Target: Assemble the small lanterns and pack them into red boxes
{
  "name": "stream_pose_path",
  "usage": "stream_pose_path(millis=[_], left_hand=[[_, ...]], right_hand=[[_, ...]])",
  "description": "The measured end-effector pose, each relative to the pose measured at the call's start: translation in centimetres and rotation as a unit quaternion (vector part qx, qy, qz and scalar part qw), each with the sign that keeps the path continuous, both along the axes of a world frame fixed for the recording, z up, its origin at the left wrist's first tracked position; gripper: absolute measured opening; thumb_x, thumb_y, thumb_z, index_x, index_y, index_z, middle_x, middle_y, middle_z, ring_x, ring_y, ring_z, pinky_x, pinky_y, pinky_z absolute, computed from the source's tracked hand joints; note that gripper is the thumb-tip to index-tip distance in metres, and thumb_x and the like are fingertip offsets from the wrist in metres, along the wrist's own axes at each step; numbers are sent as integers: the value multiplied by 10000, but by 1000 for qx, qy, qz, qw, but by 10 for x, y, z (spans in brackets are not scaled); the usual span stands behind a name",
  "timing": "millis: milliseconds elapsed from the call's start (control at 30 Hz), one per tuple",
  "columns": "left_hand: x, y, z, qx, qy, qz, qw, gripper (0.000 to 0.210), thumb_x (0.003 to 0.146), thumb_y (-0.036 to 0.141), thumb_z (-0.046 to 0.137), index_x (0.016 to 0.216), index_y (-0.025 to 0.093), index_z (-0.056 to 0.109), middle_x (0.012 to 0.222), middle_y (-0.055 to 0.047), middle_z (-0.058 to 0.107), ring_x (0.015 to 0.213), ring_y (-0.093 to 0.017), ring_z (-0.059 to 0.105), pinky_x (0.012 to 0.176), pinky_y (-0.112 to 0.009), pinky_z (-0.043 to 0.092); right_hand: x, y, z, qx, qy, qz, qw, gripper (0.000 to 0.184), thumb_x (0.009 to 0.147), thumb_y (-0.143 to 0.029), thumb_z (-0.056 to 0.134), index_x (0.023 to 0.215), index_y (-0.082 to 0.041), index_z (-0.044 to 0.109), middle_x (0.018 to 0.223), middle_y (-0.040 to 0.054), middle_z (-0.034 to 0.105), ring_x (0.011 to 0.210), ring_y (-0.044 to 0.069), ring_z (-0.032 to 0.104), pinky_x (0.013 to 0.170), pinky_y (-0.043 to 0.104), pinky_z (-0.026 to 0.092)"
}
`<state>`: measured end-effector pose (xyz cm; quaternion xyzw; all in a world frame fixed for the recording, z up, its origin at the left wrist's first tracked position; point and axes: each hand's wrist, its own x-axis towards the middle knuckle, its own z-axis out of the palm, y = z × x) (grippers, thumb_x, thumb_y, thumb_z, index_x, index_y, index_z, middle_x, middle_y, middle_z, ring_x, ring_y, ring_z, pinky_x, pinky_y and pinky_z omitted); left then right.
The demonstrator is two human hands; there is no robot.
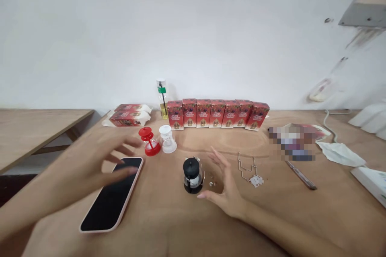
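A small black lantern (192, 174) with a clear body and a white candle-like core stands upright on the wooden table. My right hand (224, 190) is just to its right, thumb and fingers apart, holding nothing. Over a phone (111, 198) with a pink edge hovers my left hand (110, 164), its fingers spread and slightly blurred. Beyond its fingertips stand a red lantern (149, 142) and a white lantern (167, 139) of the same kind. Tiny bits lie between the black lantern and my right hand. Bent wire handles (246, 168) with small white tags rest farther right.
Several red printed boxes (215, 113) stand in a row near the wall, with flattened-looking boxes (129, 115) to their left. Behind them is a bottle (162, 98) of yellow liquid. A utility knife (301, 176), a pale cloth (340, 153) and a white box (372, 182) lie right.
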<state>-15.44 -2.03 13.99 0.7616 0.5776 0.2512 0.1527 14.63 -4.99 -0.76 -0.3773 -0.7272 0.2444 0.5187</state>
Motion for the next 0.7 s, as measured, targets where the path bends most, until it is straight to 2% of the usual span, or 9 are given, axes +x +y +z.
stream_pose_path(millis=[100, 167, 233, 300, 367, 433, 500, 633, 700], left_hand=[[-28, 38, 10, 37, 103, 68, 992, 521, 649, 632, 528, 1027, 282, 605, 1018, -14, 657, 909, -260, 608, 767, -385, 500], [-42, 70, 6, 66, 185, 60, 979, 473, 712, 537, 500, 1064, 233, 586, 1076, -37, 647, 965, -269, 589, 834, -394, 460], [-50, 100, -4, 41, 241, 47, 968, 455, 765, 396, 498, 1153, 161, 542, 1139, -94, 625, 986, -278, 584, 841, -392, 450], [-52, 123, -17, 44, 282, 51, 957, 524, 806, 321, 484, 1278, 98, 446, 1261, -178, 554, 1101, -342, 530, 879, -467, 418], [-52, 138, -32, 58, 289, 62, 954, 607, 830, 283, 486, 1366, 53, 321, 1419, -232, 392, 1261, -377, 400, 981, -550, 309], [-52, 147, -48, 69, 289, 62, 953, 658, 837, 260, 507, 1401, 49, 241, 1486, -230, 288, 1343, -356, 303, 1041, -562, 218], [-52, 152, -61, 78, 290, 60, 952, 646, 862, 263, 490, 1414, 66, 218, 1503, -213, 265, 1360, -334, 290, 1060, -552, 176], [-53, 161, -81, 102, 305, 73, 944, 560, 893, 314, 455, 1379, 71, 316, 1458, -219, 354, 1307, -363, 360, 1050, -523, 165], [-54, 165, -85, 114, 315, 82, 939, 504, 901, 313, 429, 1338, 66, 381, 1424, -232, 393, 1266, -380, 389, 1026, -506, 193]], right_hand=[[-2, 7, 4, -72, -9, 43, 996, 1048, 660, -414, 787, 1445, -264, 110, 1472, 188, 292, 1346, 300, 354, 1064, 526, 348], [-3, 11, 11, -103, -22, 67, 992, 1054, 646, -390, 801, 1446, -265, 128, 1443, 175, 365, 1337, 291, 374, 1062, 528, 342], [-3, 14, 19, -126, -35, 99, 986, 987, 657, -367, 795, 1434, -266, 195, 1379, 148, 466, 1301, 279, 430, 1048, 522, 357], [-5, 16, 24, -143, -41, 123, 981, 830, 691, -342, 768, 1384, -260, 320, 1312, 120, 543, 1241, 261, 499, 1022, 488, 397], [-7, 18, 25, -155, -22, 122, 980, 663, 707, -316, 746, 1293, -243, 444, 1259, 102, 587, 1169, 247, 557, 982, 449, 440], [-10, 24, 24, -186, 43, 109, 976, 555, 699, -325, 736, 1199, -222, 516, 1180, 92, 633, 1077, 239, 610, 922, 418, 484], [-10, 33, 23, -252, 149, 95, 952, 444, 724, -380, 691, 1108, -200, 557, 1075, 91, 675, 979, 228, 652, 857, 390, 518], [-1, 54, 32, -390, 324, 85, 858, 344, 848, -482, 457, 946, -182, 594, 894, 88, 700, 805, 196, 689, 759, 344, 548], [7, 62, 38, -397, 349, 74, 846, 360, 853, -494, 418, 912, -186, 597, 869, 83, 699, 776, 195, 689, 736, 339, 553]])
